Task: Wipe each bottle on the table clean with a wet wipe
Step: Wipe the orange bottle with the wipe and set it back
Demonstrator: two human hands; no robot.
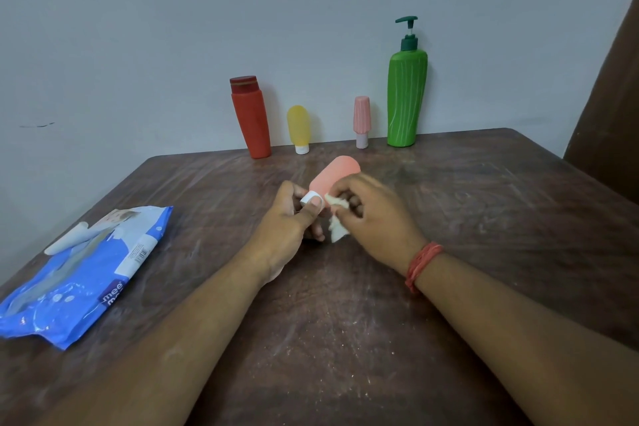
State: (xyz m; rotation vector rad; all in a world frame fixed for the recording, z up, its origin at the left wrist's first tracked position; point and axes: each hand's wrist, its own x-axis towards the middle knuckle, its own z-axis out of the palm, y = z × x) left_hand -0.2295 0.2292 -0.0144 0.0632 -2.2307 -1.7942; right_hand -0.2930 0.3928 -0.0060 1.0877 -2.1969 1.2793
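**A:** Starting big: brown table (449, 218), scratched up, pushed against a pale wall (173, 28). Blue wipes pack (79, 273) lies flat on its left side.

**B:** Bottles?

**A:** Four standing along the back edge, apart from each other: green pump bottle (406, 100), red bottle (251, 121), yellow tube (298, 128) cap-down, small pink bottle (361, 121). A fifth, the coral tube (333, 175), is mid-table, tilted away from the camera.

**B:** Hands?

**A:** Left hand (294, 221) is curled round the coral tube's white cap (310, 199). Right hand (373, 218) pinches a crumpled wipe (337, 218) against the tube just above the cap. Red thread band (422, 264) on the right wrist.
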